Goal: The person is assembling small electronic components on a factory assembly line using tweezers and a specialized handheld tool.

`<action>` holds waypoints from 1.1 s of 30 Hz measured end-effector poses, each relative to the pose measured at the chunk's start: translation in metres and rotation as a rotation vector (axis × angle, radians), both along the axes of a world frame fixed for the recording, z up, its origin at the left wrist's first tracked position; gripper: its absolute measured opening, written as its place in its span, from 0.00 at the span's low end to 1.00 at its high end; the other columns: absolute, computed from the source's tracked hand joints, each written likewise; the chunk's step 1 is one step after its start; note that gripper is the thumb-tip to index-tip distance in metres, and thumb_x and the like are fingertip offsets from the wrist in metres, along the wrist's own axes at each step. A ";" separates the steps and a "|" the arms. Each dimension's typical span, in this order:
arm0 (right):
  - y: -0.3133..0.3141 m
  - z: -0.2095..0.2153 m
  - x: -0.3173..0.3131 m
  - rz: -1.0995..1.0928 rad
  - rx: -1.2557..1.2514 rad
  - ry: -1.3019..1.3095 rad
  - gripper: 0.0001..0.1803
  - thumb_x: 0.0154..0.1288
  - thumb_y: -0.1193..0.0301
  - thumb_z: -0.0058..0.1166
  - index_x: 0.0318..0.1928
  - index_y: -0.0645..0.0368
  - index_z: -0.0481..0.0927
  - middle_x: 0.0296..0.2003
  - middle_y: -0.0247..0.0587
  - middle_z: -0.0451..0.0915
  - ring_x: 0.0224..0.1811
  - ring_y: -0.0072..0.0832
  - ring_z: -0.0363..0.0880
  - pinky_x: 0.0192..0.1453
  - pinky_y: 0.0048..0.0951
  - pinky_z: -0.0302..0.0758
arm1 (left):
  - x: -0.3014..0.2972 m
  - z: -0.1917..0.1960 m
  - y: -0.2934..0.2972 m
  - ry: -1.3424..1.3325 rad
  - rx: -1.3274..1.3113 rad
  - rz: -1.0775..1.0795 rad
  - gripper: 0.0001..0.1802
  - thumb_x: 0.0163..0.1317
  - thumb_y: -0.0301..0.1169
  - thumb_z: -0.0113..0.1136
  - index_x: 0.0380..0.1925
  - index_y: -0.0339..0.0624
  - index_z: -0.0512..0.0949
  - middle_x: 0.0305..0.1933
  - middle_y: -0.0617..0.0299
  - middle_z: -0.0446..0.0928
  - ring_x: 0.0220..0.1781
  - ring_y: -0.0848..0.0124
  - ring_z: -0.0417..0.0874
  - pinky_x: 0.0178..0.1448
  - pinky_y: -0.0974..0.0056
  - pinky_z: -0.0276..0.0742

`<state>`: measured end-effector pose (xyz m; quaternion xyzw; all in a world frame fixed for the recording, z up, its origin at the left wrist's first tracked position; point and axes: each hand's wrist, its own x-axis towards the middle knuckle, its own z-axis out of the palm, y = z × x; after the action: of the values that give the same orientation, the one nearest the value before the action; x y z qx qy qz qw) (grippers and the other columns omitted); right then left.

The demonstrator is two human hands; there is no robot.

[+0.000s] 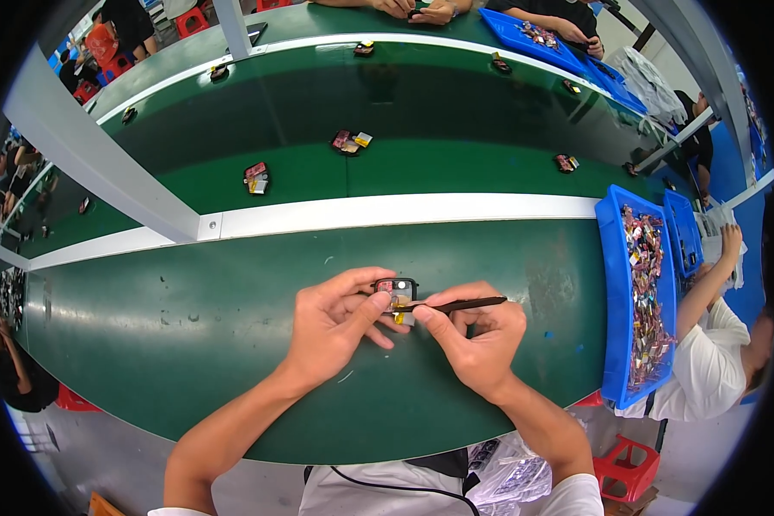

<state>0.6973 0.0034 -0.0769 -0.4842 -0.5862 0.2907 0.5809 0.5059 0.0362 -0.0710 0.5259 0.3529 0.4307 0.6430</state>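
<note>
My left hand (325, 325) is closed on a small black device casing (416, 291), held just above the green table by thumb and fingers. Inside the casing lie a pinkish circuit board (385, 286) and a round pale part. A silver-and-yellow piece (403, 317), perhaps a battery, sits at its lower edge. My right hand (483, 337) pinches dark, slim tweezers (477, 303) held nearly level. Their tip reaches into the casing beside my left thumb; whether it grips anything is too small to tell.
Right of my hands stands a blue bin (612, 301) full of small electronic parts. Beyond the white rail (404, 206), several half-assembled devices (256, 178) lie on a green conveyor belt (456, 163). A white post (103, 146) rises at left. Co-workers sit across and at right.
</note>
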 end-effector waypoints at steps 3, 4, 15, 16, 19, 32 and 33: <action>0.000 0.003 0.003 -0.003 0.007 -0.010 0.07 0.57 0.78 0.72 0.34 0.63 0.86 0.17 0.28 0.79 0.12 0.07 0.62 0.18 0.17 0.53 | 0.003 0.000 0.000 -0.001 0.002 0.010 0.17 0.74 0.25 0.54 0.58 0.25 0.74 0.46 0.44 0.83 0.40 0.58 0.90 0.34 0.64 0.89; 0.000 0.003 0.005 -0.004 0.008 -0.010 0.07 0.57 0.78 0.72 0.34 0.63 0.86 0.17 0.28 0.79 0.12 0.07 0.62 0.18 0.17 0.53 | 0.004 0.000 0.001 -0.001 0.002 0.009 0.17 0.74 0.25 0.54 0.58 0.25 0.74 0.46 0.44 0.83 0.40 0.58 0.90 0.34 0.64 0.89; 0.002 0.004 0.019 0.051 0.181 -0.119 0.07 0.53 0.80 0.72 0.32 0.59 0.87 0.27 0.33 0.88 0.11 0.12 0.66 0.17 0.17 0.59 | 0.018 0.000 0.001 -0.011 0.016 0.028 0.17 0.74 0.25 0.54 0.58 0.26 0.74 0.44 0.45 0.83 0.39 0.59 0.90 0.34 0.64 0.89; 0.002 0.004 0.021 0.052 0.180 -0.119 0.07 0.53 0.80 0.72 0.32 0.59 0.87 0.27 0.33 0.88 0.11 0.12 0.66 0.17 0.17 0.59 | 0.019 0.000 0.000 -0.011 0.015 0.029 0.17 0.74 0.25 0.54 0.58 0.26 0.74 0.44 0.45 0.83 0.39 0.59 0.90 0.34 0.64 0.89; 0.004 0.004 0.025 0.060 0.180 -0.127 0.07 0.52 0.80 0.72 0.31 0.59 0.87 0.27 0.34 0.88 0.10 0.13 0.65 0.16 0.18 0.58 | 0.023 0.002 0.001 -0.021 0.007 0.020 0.16 0.74 0.25 0.54 0.58 0.26 0.74 0.44 0.45 0.84 0.39 0.60 0.90 0.34 0.64 0.89; -0.004 0.009 0.038 0.081 0.546 -0.535 0.15 0.43 0.86 0.68 0.33 0.56 0.87 0.32 0.39 0.90 0.19 0.22 0.81 0.21 0.18 0.66 | 0.040 0.005 0.000 0.022 0.007 0.020 0.15 0.69 0.20 0.59 0.54 0.25 0.76 0.40 0.50 0.85 0.36 0.70 0.87 0.33 0.68 0.88; -0.005 0.010 0.038 0.075 0.559 -0.566 0.15 0.42 0.86 0.68 0.33 0.57 0.87 0.32 0.39 0.90 0.20 0.22 0.82 0.21 0.19 0.67 | 0.040 0.004 0.001 0.029 0.012 0.029 0.15 0.68 0.20 0.60 0.53 0.25 0.77 0.39 0.51 0.85 0.35 0.71 0.87 0.33 0.68 0.87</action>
<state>0.7356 -0.0013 -0.0673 -0.3466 -0.7969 -0.0036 0.4949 0.5464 0.0370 -0.0670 0.5310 0.3672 0.4344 0.6281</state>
